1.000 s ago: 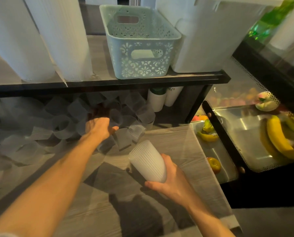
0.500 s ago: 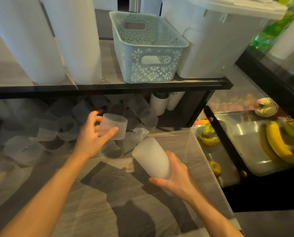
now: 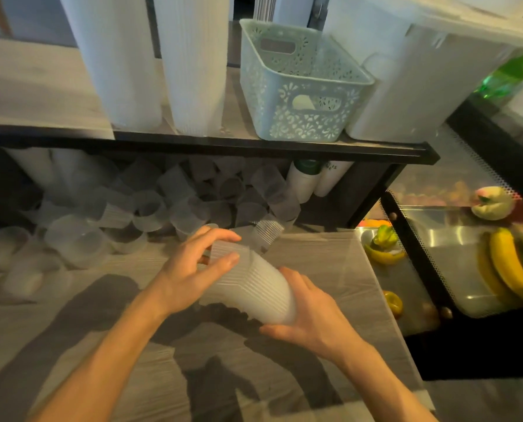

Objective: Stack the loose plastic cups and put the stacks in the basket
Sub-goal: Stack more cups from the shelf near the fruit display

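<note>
A stack of ribbed translucent cups [image 3: 257, 289] lies tilted above the wooden counter [image 3: 150, 354], its open end pointing up and left. My right hand [image 3: 307, 318] grips the stack's lower end from below. My left hand [image 3: 190, 269] holds the topmost cup at the stack's mouth, fingers curled round its rim. Several loose clear cups [image 3: 150, 208] lie heaped under the shelf at the back. One more ribbed cup [image 3: 266, 234] lies on its side just beyond the stack. The pale green perforated basket [image 3: 303, 83] stands on the shelf above.
Two tall white cup columns [image 3: 150, 62] stand left of the basket, and a white bin [image 3: 406, 77] stands to its right. A black shelf edge [image 3: 254, 146] overhangs the loose cups. At the right a glass display case [image 3: 467, 254] holds bananas and other fruit.
My left hand lifted one cup from the pile and brought it right, onto the mouth of the stack in my right hand. The view has shifted slightly lower.
</note>
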A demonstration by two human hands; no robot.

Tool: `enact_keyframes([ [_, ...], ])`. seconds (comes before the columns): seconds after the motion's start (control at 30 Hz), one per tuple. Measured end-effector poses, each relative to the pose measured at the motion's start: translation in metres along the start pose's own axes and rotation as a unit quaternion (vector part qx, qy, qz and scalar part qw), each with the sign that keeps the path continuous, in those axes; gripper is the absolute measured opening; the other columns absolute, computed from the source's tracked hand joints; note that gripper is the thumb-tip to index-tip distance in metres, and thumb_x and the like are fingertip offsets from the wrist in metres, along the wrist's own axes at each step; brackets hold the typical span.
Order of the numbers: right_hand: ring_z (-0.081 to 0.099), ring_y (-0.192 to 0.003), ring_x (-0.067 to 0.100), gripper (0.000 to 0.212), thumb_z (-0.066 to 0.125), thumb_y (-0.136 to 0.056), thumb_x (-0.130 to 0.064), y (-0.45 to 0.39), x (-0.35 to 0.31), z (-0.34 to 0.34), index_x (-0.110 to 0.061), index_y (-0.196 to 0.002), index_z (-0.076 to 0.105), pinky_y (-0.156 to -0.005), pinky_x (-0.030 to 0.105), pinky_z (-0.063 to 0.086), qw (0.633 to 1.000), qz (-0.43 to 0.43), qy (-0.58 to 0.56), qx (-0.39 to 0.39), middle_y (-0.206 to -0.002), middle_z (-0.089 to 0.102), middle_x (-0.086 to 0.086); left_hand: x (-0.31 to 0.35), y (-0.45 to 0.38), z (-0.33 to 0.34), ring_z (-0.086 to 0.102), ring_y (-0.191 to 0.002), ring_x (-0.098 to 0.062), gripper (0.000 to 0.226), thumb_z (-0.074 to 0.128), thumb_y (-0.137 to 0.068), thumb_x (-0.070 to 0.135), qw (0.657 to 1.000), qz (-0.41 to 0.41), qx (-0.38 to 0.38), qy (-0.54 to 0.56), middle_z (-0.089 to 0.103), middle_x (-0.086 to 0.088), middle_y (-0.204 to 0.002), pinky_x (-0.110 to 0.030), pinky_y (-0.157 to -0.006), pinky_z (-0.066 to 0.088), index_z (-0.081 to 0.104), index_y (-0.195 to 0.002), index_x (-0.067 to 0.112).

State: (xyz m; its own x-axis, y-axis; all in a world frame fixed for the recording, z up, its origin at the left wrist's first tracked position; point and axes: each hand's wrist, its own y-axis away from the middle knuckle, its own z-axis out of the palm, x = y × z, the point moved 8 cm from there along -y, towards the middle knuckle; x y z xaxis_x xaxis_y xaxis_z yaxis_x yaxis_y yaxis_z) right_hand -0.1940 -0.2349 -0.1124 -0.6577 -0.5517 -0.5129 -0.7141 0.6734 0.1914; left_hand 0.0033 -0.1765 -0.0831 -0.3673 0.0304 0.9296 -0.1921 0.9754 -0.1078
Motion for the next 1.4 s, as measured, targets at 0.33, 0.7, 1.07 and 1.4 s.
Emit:
enact_keyframes([
  [0.33,0.054,-0.114,0.014,0.091,0.074,-0.063,-0.068,0.011,-0.005,0.016,-0.044,-0.136,0.025,-0.094,0.041,0.049,1.000,-0.007,-0.008,-0.029,-0.129,0.047,-0.014,0.004,0.013,0.027,0.049,-0.108,0.000,0.060,0.040,-0.083,0.062,0.996,-0.024,-0.062,-0.056,0.050,0.018,-0.114,-0.012,-0.089,0.033,0.045,-0.140,0.044],
  [0.7,0.058,-0.110,0.011,0.094,0.075,-0.054,-0.074,0.027,0.045,0.032,-0.046,-0.132,0.030,-0.090,0.035,0.050,0.993,0.054,-0.102,-0.013,-0.121,0.056,-0.014,-0.001,-0.006,0.078,0.050,-0.120,0.007,0.061,0.044,-0.082,0.071,0.995,-0.074,-0.019,0.059,0.055,0.016,-0.132,-0.019,-0.101,0.038,0.049,-0.134,0.040],
  [1.07,0.050,-0.102,0.002,0.090,0.075,-0.053,-0.070,0.042,0.096,0.001,-0.050,-0.127,0.028,-0.085,0.032,0.051,0.979,0.152,-0.132,0.017,-0.116,0.046,-0.024,-0.070,-0.090,0.057,0.019,-0.138,-0.030,0.080,0.066,-0.077,0.063,0.826,-0.160,0.032,-0.539,0.031,-0.008,-0.147,-0.043,-0.110,0.023,0.046,-0.140,0.018],
  [1.4,0.050,-0.105,0.002,0.095,0.076,-0.056,-0.070,0.042,0.099,0.005,-0.046,-0.134,0.027,-0.085,0.031,0.052,0.980,0.143,-0.138,0.020,-0.120,0.045,-0.022,-0.055,-0.037,0.035,0.054,-0.115,-0.028,0.061,0.074,-0.075,0.056,0.926,-0.082,0.145,-0.340,0.063,-0.005,-0.117,-0.041,-0.095,0.039,0.061,-0.119,0.016],
])
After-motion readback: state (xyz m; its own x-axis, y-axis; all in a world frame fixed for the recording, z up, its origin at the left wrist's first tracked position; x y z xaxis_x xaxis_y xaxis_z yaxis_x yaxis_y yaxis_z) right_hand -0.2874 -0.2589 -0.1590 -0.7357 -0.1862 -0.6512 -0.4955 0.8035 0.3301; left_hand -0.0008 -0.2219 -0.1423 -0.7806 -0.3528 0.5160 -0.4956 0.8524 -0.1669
